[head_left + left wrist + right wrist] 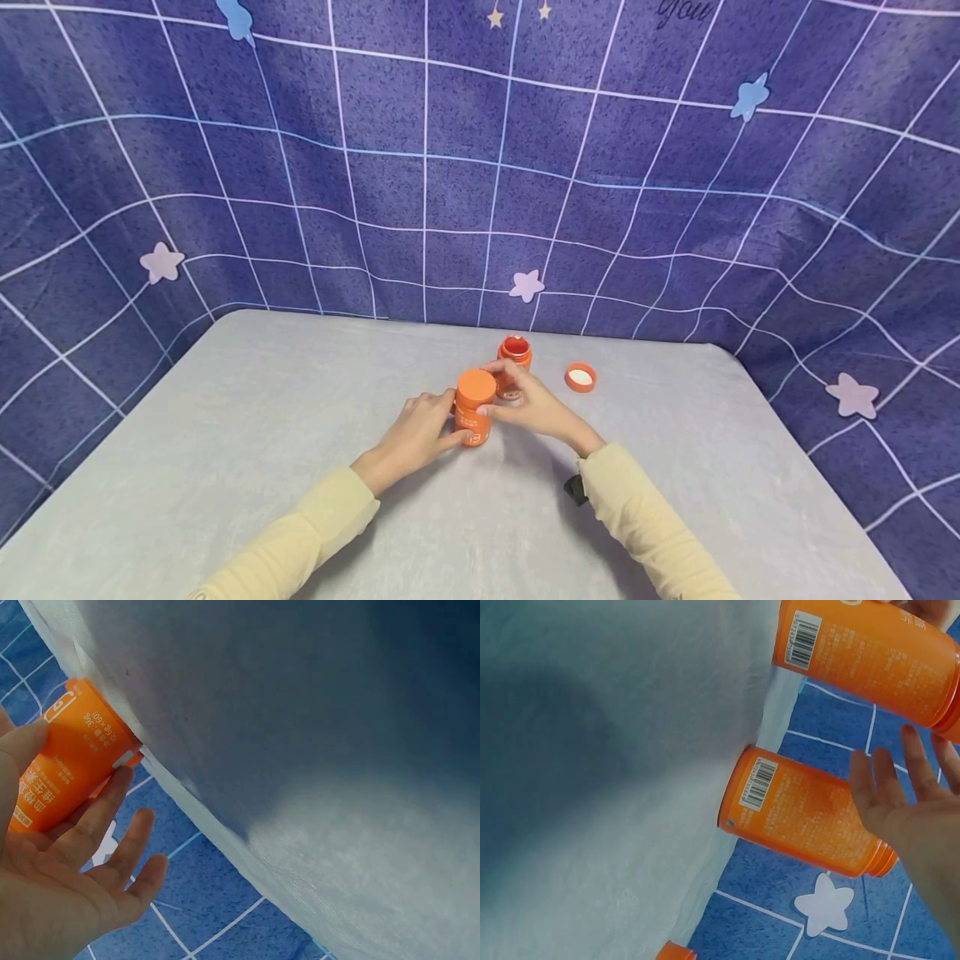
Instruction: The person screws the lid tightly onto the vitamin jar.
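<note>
A capped orange bottle (472, 427) with white print stands upright on the table. My left hand (417, 432) grips its body, thumb on the near side; in the left wrist view the other fingers spread loosely beside the label. My right hand (538, 410) is at the orange cap (477, 387), thumb at the near edge and forefinger behind it. In the right wrist view its remaining fingers extend loosely below the bottle's neck. Just behind stands a second orange bottle (802, 814), its mouth uncovered, partly hidden by my right hand in the head view.
A loose orange cap (581, 377) with a white inside lies face up to the right of the uncovered bottle. The table (247, 433) has a pale grey cover. A blue curtain (390, 200) with grid lines and stars hangs behind and at both sides.
</note>
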Demonstrator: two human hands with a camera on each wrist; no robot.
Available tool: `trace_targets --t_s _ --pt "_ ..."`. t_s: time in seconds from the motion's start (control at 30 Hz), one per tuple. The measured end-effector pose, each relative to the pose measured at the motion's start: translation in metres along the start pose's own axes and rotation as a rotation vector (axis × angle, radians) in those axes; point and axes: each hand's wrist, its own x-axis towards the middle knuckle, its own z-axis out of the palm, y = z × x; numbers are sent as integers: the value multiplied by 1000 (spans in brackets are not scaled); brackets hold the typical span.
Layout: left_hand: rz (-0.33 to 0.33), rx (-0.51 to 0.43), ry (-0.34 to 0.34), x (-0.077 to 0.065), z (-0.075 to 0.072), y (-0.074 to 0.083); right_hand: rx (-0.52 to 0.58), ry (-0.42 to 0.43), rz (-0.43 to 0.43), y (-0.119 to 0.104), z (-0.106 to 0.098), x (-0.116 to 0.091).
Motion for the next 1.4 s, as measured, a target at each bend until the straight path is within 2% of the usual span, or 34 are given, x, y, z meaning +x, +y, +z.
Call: trace_targets --t_s 0.23,0.47,0.73,0.9,1.07,1.27,1.4 --pt "-1 3 -2 -1 0 -1 6 -76 0 1 -6 0" --pt "7 4 7 -1 1 -1 -24 -118 -9 -36 -12 -6" --pt "6 4 3 -1 1 -1 -37 -109 -40 -36 -11 -5" --pt "0 3 -2 -1 0 0 -26 -49 -53 -18 -6 -2" --pt "-8 0 -13 -2 0 0 -32 55 -40 -4 2 -1" --pt "-8 3 -16 -2 -1 1 -94 177 -1 -7 13 -3" --pt "-8 6 -16 -2 -1 1 -125 209 -11 -24 17 -7"
